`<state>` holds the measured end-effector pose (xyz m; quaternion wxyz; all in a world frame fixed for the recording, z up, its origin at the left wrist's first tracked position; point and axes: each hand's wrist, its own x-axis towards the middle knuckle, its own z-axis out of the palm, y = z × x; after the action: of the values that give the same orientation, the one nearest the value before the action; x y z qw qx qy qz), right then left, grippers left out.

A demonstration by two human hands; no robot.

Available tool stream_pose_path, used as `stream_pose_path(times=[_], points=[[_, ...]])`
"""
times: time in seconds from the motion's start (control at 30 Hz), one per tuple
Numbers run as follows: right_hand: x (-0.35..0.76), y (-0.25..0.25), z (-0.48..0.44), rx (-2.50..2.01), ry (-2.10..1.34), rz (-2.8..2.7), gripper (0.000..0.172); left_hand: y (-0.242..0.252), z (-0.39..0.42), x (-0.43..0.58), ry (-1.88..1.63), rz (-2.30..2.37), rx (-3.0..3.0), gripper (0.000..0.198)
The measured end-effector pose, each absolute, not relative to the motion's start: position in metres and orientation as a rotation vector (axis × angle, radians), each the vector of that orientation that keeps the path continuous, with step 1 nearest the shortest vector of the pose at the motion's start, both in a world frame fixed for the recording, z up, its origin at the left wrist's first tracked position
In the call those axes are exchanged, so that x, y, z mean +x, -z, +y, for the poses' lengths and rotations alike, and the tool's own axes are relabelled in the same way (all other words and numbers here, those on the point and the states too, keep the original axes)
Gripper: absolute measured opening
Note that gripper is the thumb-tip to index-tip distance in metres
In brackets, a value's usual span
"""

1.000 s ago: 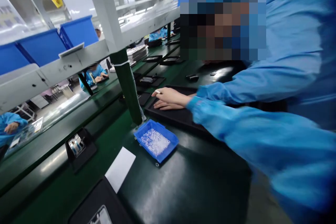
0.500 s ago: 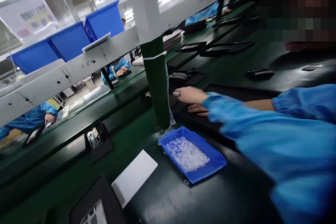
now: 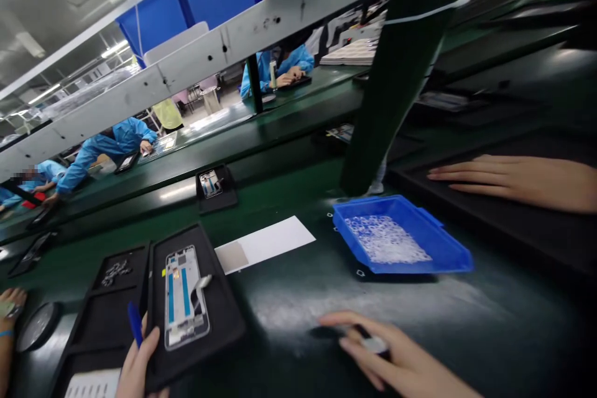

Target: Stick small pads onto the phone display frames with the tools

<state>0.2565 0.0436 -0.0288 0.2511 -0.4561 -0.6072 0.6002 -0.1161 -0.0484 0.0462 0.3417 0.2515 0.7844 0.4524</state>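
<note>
My left hand [image 3: 135, 360], at the bottom left, grips the near left edge of a black tray [image 3: 224, 317], its thumb over the rim. A blue pen-like stick [image 3: 135, 323] pokes up beside that thumb. In the tray lies a silver phone frame [image 3: 180, 305] with blue strips and a loose pale ribbon piece [image 3: 202, 284]. My right hand [image 3: 392, 354] is closed around a small black and white object [image 3: 373, 343], partly hidden by the fingers. It is above the dark green bench, in front of a blue bin [image 3: 450, 255] of small white pieces.
Another person's hand [image 3: 522, 180] rests flat on a black mat at right. A white card [image 3: 275, 239] lies behind my tray. Another black tray [image 3: 107, 308] and a round dish [image 3: 40, 326] are at left. A green post [image 3: 396, 81] rises behind the bin. Several co-workers sit opposite.
The view has swung right to left and down. Both my hands with the tray and small object have come into sight. Blue-sleeved arms at right have mostly left the picture.
</note>
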Motion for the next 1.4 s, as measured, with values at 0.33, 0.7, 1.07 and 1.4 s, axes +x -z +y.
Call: stream_pose_path(times=[0.33,0.7,1.07,1.4], points=[[0.163,0.040,0.067,-0.831,-1.698,-1.799,0.067,-0.089,0.114,-0.194,-1.101,1.992,0.762,0.027],[0.167,0.052,0.072,-0.867,-1.564,-1.805,0.073,-0.065,0.227,-0.267,-0.793,2.632,0.912,0.031],[0.160,0.048,0.078,-0.866,-1.588,-1.619,0.030,-0.003,0.298,-0.160,-0.398,2.443,1.276,0.033],[0.155,0.053,0.082,-0.839,-1.601,-1.524,0.019,-0.038,0.276,-0.136,-0.692,2.389,1.227,0.026]])
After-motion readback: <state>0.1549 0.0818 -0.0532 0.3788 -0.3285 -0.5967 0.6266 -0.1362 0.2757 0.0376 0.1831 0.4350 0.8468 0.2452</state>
